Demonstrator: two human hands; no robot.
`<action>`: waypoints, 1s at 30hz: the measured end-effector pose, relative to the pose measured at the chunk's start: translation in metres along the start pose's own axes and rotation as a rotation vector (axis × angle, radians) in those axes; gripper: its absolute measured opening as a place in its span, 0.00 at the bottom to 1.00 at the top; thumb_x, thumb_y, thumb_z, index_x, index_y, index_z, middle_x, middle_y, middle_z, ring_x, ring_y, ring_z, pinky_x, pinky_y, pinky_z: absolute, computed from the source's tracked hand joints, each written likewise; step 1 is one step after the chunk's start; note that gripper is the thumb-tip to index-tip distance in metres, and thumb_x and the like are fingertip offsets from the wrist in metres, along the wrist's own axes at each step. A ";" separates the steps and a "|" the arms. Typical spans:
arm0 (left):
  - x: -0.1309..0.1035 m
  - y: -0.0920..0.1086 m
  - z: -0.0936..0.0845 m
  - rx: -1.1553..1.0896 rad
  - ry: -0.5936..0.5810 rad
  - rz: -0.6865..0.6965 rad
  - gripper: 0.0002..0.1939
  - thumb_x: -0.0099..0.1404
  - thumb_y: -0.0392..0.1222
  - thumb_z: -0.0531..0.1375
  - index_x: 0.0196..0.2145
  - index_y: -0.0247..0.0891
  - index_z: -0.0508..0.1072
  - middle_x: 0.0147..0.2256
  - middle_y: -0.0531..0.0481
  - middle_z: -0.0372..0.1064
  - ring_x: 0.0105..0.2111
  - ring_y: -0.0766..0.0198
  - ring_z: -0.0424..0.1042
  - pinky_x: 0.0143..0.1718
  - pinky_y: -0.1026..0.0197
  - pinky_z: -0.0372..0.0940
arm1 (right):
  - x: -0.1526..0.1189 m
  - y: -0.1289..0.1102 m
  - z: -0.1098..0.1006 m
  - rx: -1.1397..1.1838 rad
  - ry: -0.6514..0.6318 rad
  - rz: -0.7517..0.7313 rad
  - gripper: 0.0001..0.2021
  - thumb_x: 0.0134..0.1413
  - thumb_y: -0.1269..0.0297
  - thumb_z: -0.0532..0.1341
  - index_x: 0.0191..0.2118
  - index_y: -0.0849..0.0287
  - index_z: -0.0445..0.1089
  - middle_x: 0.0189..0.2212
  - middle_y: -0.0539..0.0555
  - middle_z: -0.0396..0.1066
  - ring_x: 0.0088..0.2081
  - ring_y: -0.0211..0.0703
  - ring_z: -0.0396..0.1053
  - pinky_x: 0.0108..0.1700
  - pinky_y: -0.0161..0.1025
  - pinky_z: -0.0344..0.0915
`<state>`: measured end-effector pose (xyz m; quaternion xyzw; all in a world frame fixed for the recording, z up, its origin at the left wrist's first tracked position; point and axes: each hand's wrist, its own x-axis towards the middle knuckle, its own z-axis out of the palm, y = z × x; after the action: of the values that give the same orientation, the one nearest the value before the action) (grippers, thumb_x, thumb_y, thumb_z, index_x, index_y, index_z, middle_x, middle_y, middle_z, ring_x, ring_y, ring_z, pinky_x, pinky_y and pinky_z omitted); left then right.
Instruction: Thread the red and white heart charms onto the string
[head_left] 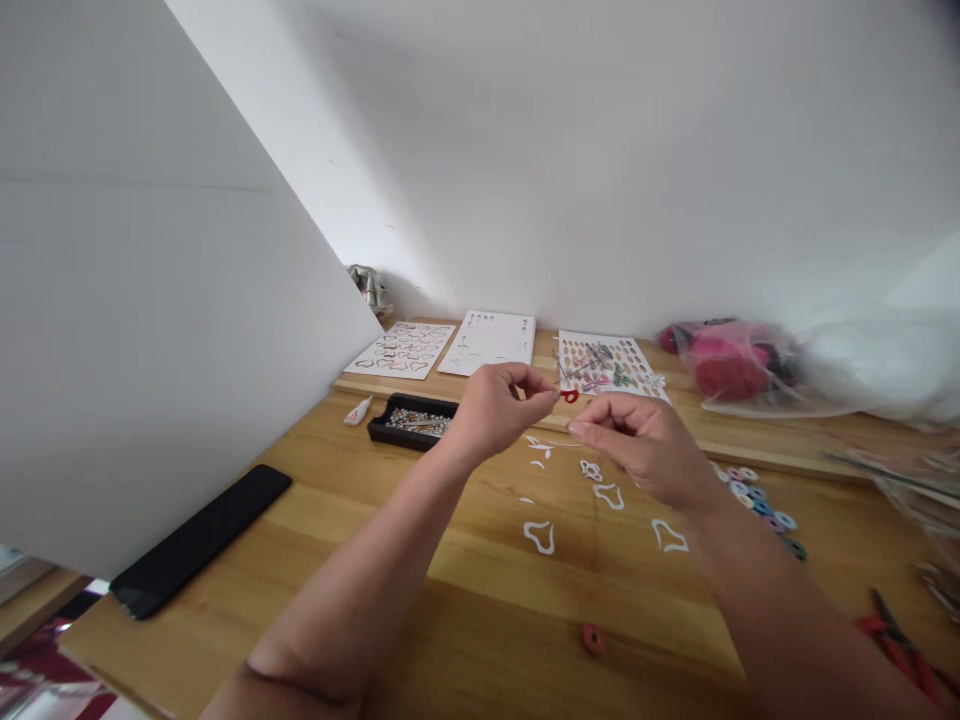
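Observation:
My left hand (517, 402) is raised over the table, thumb and forefinger pinched on a small red loop (571, 396) that sticks out past the fingertips. Close beside it on the right, my right hand (634, 440) is also pinched; whatever lies between its fingertips is too thin to make out. Under the hands, white curved cut-out shapes (538, 538) are spread on the wood, one of them flower-like (590, 470). Nearer to me lies a small red spool (593, 639).
A black tray (405, 437) of small beads and a glue tube (358, 410) lie left. Patterned sheets (401, 350) line the back ledge. Colourful small spools (761, 505), red-handled pliers (904, 650) and plastic bags (739, 365) are on the right. A long black object (202, 535) lies front left.

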<state>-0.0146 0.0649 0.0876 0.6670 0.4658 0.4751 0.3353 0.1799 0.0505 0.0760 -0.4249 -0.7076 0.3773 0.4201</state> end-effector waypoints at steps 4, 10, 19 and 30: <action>-0.004 0.001 0.001 0.077 -0.113 0.013 0.07 0.56 0.43 0.63 0.28 0.36 0.78 0.21 0.54 0.68 0.20 0.72 0.56 0.23 0.64 0.53 | -0.005 -0.011 -0.010 -0.133 0.075 -0.101 0.08 0.55 0.61 0.65 0.28 0.58 0.72 0.18 0.45 0.58 0.20 0.32 0.52 0.22 0.35 0.47; -0.008 0.004 0.003 0.001 -0.381 -0.015 0.08 0.56 0.44 0.64 0.29 0.36 0.78 0.24 0.52 0.70 0.22 0.72 0.59 0.23 0.65 0.53 | -0.001 -0.011 -0.020 -0.146 0.107 -0.155 0.07 0.55 0.61 0.66 0.28 0.56 0.74 0.18 0.46 0.57 0.22 0.34 0.50 0.23 0.37 0.48; -0.007 0.004 0.001 -0.284 -0.457 -0.079 0.10 0.56 0.45 0.69 0.31 0.35 0.78 0.28 0.51 0.73 0.27 0.70 0.65 0.31 0.64 0.59 | 0.008 0.007 -0.019 0.244 -0.034 0.131 0.13 0.46 0.52 0.71 0.27 0.56 0.74 0.18 0.46 0.60 0.20 0.33 0.51 0.21 0.36 0.45; 0.003 -0.002 -0.002 -0.161 -0.017 -0.043 0.10 0.57 0.46 0.67 0.30 0.35 0.77 0.26 0.52 0.69 0.25 0.70 0.60 0.27 0.63 0.55 | 0.007 0.012 0.006 0.108 -0.020 0.045 0.13 0.52 0.55 0.68 0.25 0.58 0.71 0.16 0.44 0.56 0.19 0.32 0.49 0.22 0.36 0.44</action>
<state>-0.0167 0.0686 0.0871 0.6318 0.4373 0.4981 0.4019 0.1755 0.0598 0.0653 -0.4136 -0.6806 0.4287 0.4266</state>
